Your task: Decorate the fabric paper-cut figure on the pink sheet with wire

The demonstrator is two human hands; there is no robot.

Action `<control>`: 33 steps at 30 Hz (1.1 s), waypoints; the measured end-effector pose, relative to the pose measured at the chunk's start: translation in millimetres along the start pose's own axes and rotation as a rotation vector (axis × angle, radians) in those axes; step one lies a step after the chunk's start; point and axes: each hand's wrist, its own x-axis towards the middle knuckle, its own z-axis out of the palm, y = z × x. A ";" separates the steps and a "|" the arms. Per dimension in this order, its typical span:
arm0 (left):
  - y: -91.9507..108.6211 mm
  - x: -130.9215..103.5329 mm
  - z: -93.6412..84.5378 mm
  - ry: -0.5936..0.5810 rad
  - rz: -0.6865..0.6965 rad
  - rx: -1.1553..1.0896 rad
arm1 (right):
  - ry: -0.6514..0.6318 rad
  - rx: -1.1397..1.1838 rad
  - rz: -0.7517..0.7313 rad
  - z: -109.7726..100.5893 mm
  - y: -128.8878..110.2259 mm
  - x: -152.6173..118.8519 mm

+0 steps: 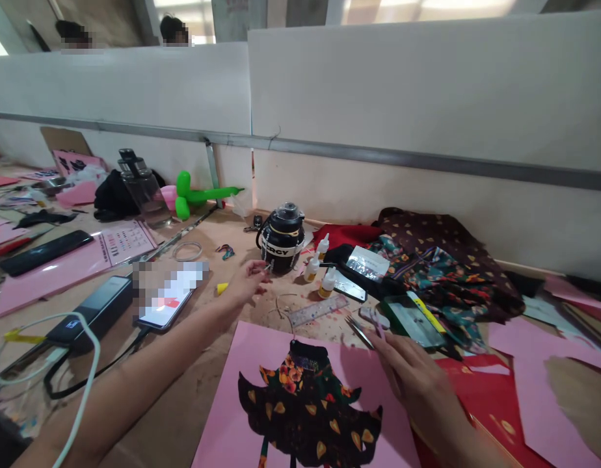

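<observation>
A pink sheet [232,390] lies in front of me with a collage of dark patterned fabric [305,416] shaped like a tiered roof. My left hand [252,281] reaches past the sheet to the foot of a black jar-shaped bottle [283,239]; its fingers are curled together, and whatever they may hold is too small to name. Over the sheet's right edge, my right hand [410,370] is closed around tweezers [360,331], whose tips point up and left. A clear ruler [319,311] lies between the hands, behind the sheet.
Small glue bottles [327,283] stand beside the black bottle. Patterned cloth [441,260] is heaped at the back right. A lit phone [168,302], a power bank [93,312] and cables lie left. Red and pink papers [539,390] lie right. Two people's heads show behind the partition.
</observation>
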 end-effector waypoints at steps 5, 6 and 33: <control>1.0 9.2 4.1 0.052 0.016 0.111 | -0.084 -0.045 0.082 -13.7 14.4 -7.5; 0.9 10.1 4.1 0.062 0.029 0.148 | -0.082 -0.060 0.071 -14.2 16.7 -9.2; 11.5 -37.1 -32.2 -0.122 0.281 0.750 | -0.077 -0.203 0.025 -5.6 35.4 -27.0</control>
